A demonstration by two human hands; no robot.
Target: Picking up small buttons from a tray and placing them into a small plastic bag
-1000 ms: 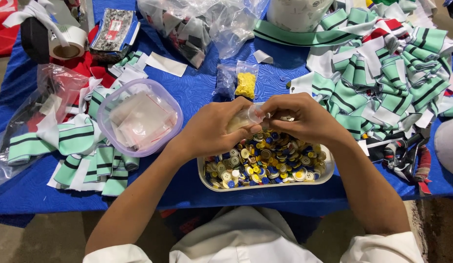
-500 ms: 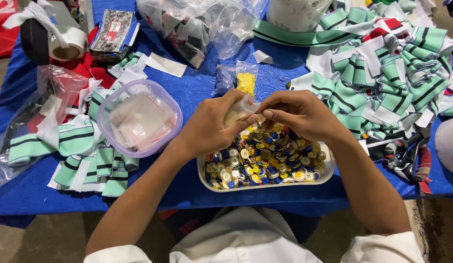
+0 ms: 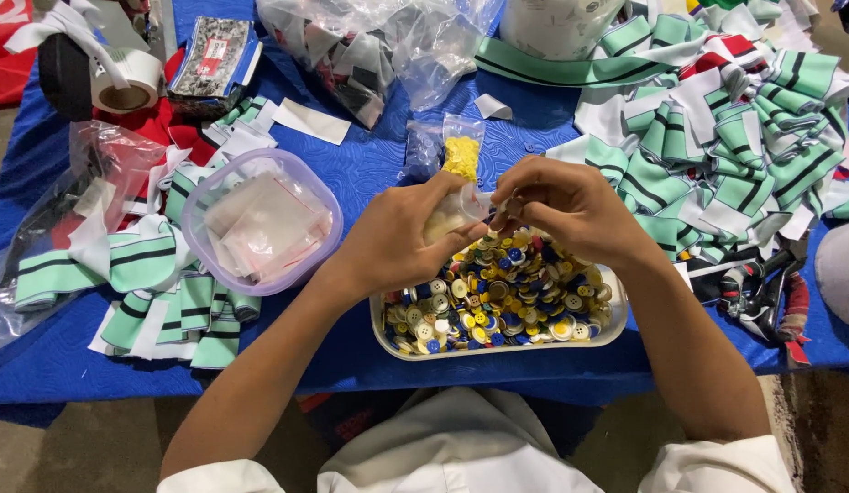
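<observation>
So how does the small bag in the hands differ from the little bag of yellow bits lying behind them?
The small clear bag is held above the tray of buttons by the left hand and right hand, while the yellow-filled bag lies untouched on the blue tablecloth. The held bag's contents look pale cream; the other's are bright yellow. Both are small, clear plastic bags.

A small clear plastic bag of yellow bits [image 3: 461, 155] sits at 12 o'clock from the tray. A flat black-and-white packet with a red label [image 3: 210, 57] lies at 10 o'clock (far corner).
</observation>
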